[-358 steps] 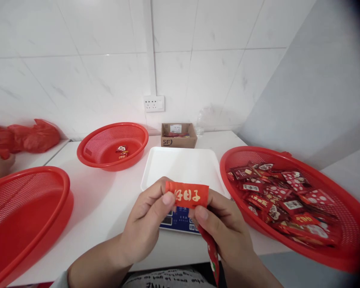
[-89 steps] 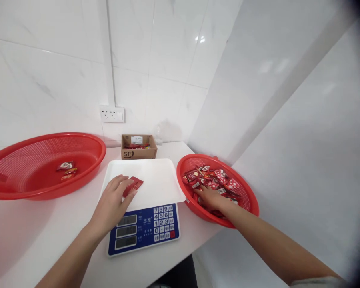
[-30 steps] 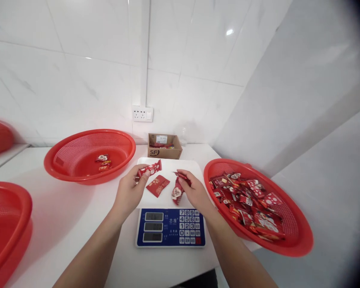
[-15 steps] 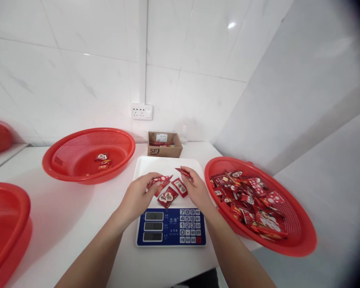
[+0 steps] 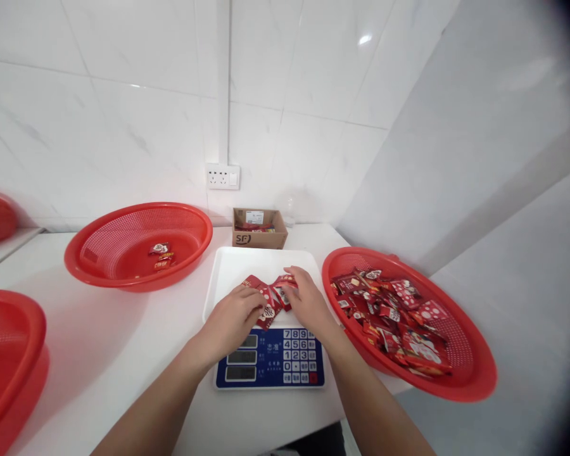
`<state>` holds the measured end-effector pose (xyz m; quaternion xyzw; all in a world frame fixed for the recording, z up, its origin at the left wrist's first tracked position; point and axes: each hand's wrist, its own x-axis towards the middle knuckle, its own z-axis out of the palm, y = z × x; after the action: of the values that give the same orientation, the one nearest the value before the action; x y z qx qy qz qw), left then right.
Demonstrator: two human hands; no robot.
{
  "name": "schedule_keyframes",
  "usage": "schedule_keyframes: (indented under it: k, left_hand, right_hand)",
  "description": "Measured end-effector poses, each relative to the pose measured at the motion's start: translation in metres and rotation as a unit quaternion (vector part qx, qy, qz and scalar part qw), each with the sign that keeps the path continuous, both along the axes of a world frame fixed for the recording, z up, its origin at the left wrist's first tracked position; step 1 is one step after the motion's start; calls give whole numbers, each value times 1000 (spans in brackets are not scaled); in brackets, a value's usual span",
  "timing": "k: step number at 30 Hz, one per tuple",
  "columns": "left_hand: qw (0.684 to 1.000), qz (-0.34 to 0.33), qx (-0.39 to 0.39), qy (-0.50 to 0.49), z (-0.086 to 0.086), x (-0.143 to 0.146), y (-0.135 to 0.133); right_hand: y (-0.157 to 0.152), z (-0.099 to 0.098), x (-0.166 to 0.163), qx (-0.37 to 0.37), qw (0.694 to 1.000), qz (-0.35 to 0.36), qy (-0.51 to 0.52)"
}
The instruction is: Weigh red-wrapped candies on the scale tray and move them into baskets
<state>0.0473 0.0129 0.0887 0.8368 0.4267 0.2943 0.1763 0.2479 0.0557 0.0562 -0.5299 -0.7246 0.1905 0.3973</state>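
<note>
Several small red snack packets (image 5: 270, 299) lie bunched on the white tray (image 5: 232, 266) of a weighing scale. Both of my hands rest on them. My left hand (image 5: 232, 320) presses the left side of the bunch with curled fingers. From the right, my right hand (image 5: 306, 301) closes its bent fingers over the other packets. The two hands almost meet over the pile. The scale's blue keypad panel (image 5: 270, 362) shows just below my hands.
A red basket (image 5: 456, 383) holding several red packets stands right of the scale. Another red basket (image 5: 123, 278) at the back left holds a few packets (image 5: 160, 253). A third red basket (image 5: 14, 342) is at the near left. A cardboard box (image 5: 259, 229) stands by the wall.
My hands came down and together onto the tray, pushing the loose packets into one bunch. A second ago each hand held a packet above the tray.
</note>
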Motion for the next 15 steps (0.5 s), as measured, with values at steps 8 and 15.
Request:
schedule_keyframes:
  k: [8,15]
  left_hand:
    - [999,-44,-4,4,-1,4,-3]
    - [996,-74,25,41,-3,5,0]
  right_hand:
    - [-7,-2,7,-26,994,15,-105]
    - [-19,3,8,-44,988,39,-146]
